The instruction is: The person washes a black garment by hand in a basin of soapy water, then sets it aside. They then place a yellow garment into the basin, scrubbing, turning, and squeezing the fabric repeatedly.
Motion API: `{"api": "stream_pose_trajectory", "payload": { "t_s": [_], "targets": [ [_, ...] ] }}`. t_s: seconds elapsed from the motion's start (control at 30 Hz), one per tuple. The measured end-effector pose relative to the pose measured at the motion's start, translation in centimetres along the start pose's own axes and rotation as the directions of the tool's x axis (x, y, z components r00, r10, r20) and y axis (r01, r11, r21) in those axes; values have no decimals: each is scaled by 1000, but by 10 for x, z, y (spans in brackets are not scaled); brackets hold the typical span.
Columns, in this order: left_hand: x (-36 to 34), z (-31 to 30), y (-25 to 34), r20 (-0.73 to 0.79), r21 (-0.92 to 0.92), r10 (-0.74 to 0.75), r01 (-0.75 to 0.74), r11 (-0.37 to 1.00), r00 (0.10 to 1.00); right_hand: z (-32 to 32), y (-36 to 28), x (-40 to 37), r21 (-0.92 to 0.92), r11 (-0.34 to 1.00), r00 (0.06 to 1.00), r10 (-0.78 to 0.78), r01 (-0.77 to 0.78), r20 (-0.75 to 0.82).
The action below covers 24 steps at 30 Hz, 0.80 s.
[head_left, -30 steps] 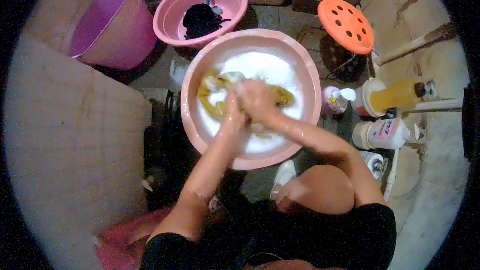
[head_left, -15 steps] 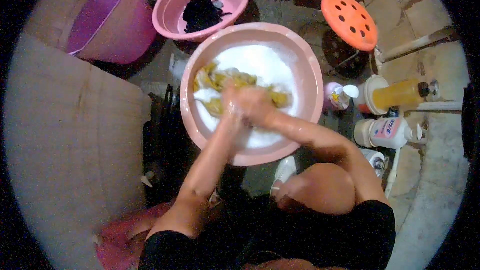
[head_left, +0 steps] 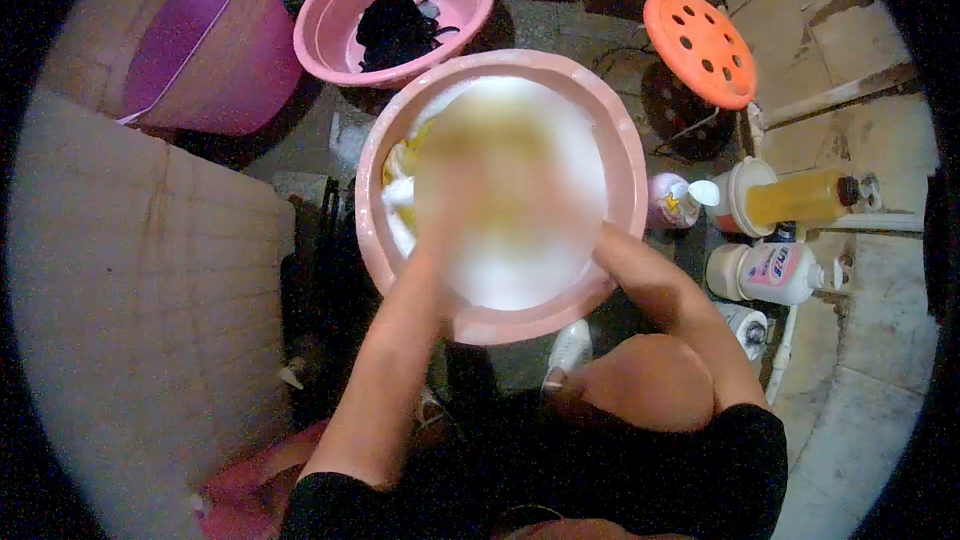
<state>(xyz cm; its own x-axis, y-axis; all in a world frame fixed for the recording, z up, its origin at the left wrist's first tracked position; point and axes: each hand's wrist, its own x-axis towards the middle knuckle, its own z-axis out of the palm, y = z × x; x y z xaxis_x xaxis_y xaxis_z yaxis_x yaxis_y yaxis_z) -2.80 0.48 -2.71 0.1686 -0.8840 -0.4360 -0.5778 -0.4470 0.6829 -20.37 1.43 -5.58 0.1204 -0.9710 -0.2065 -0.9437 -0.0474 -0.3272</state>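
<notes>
A large pink basin (head_left: pixel 627 175) full of white suds (head_left: pixel 585 140) stands in front of me. Yellow cloth (head_left: pixel 402 162) lies in the foam, its left part showing sharply at the basin's inner wall. Both my left hand (head_left: pixel 455 190) and my right hand (head_left: pixel 555 195) are over the basin, at the cloth. A heavy blur covers them and the yellow between them, so their fingers and grip cannot be made out. My forearms come in over the near rim, left and right.
Beyond the basin is a smaller pink tub (head_left: pixel 465 0) with black cloth (head_left: pixel 395 30) and a hose. A purple bucket (head_left: pixel 225 60) stands left of it. At right are an orange stool (head_left: pixel 700 48), a pump bottle (head_left: pixel 672 198), a yellow bottle (head_left: pixel 800 197) and a white bottle (head_left: pixel 780 272).
My hands were close together on the bunched yellow cloth; now they are farther apart, my right forearm shifted right. The cloth's middle has become blurred. The view has shifted slightly.
</notes>
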Motion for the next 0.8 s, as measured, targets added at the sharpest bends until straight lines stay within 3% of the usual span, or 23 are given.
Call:
{"api": "stream_pose_trajectory", "payload": {
  "t_s": [0.03, 0.07, 0.1, 0.2, 0.27, 0.3, 0.33, 0.4, 0.43, 0.47, 0.5, 0.53, 0.57, 0.63, 0.67, 0.73, 0.77, 0.8],
  "targets": [
    [-4, 4, -4, 4, 7, -3, 3, 1000, 1000, -13, -6, 5, 249, 964, 982, 47, -93, 184],
    [-2, 11, -8, 18, 57, 21, -22, 998, 1000, -104, -30, 19, 94, 958, 607, 94, -271, 789],
    [4, 18, -10, 26, 101, 55, -58, 993, 998, -103, -21, 24, 94, 959, 620, 96, -267, 779],
    [20, 33, -22, 55, 242, 138, -147, 959, 989, -60, 43, 38, 162, 987, 889, -73, -1, 451],
    [12, 19, -15, -13, 333, 364, -339, 880, 931, -59, 57, 43, 440, 896, 984, -18, -62, 175],
    [8, 12, -12, -47, 391, 469, -416, 821, 882, -60, 62, 43, 694, 704, 987, 142, -151, 71],
    [-15, -17, 18, -31, 156, 332, -324, 933, 943, -72, 55, 33, 692, 704, 986, 143, -158, 80],
    [-41, -44, 49, 108, -217, 87, -62, 974, 990, -133, 3, -7, 798, 599, 985, 83, 70, -149],
    [-50, -45, 61, 107, -211, 90, -66, 975, 990, -162, -31, -33, 763, 641, 991, 29, 82, -130],
    [-61, -42, 72, 306, -568, 21, 165, 806, 952, -179, -65, -60, 727, 680, 994, -24, 96, -109],
    [-68, -42, 82, 501, -768, 47, 419, 484, 864, -183, -87, -75, 396, 886, 970, -211, 242, -122],
    [-66, -40, 82, 497, -855, 176, 444, 268, 850, -155, -91, -81, 328, 824, 884, -404, 463, -234],
    [-65, -38, 82, 484, -867, 302, 496, 40, 821, -127, -97, -87, 253, 783, 807, -470, 568, -356],
    [-41, -16, 40, 396, -915, 307, 400, 52, 866, -88, -86, -71, 70, 736, 719, -629, 673, -297],
    [-39, -1, 29, 389, -918, 304, 393, 51, 869, -80, -66, -51, 134, 749, 750, -598, 649, -284],
    [-43, 34, 23, 28, -974, 161, -9, 226, 987, -83, -40, -20, 199, 760, 780, -562, 618, -274],
    [-43, 36, 24, 24, -974, 162, -14, 227, 987, -88, -38, -13, 135, 905, 912, -385, 404, -142],
    [-43, 38, 24, 81, -984, 116, 62, 164, 990, -88, -37, -10, 37, 986, 986, -165, 165, -26]
  ]
}}
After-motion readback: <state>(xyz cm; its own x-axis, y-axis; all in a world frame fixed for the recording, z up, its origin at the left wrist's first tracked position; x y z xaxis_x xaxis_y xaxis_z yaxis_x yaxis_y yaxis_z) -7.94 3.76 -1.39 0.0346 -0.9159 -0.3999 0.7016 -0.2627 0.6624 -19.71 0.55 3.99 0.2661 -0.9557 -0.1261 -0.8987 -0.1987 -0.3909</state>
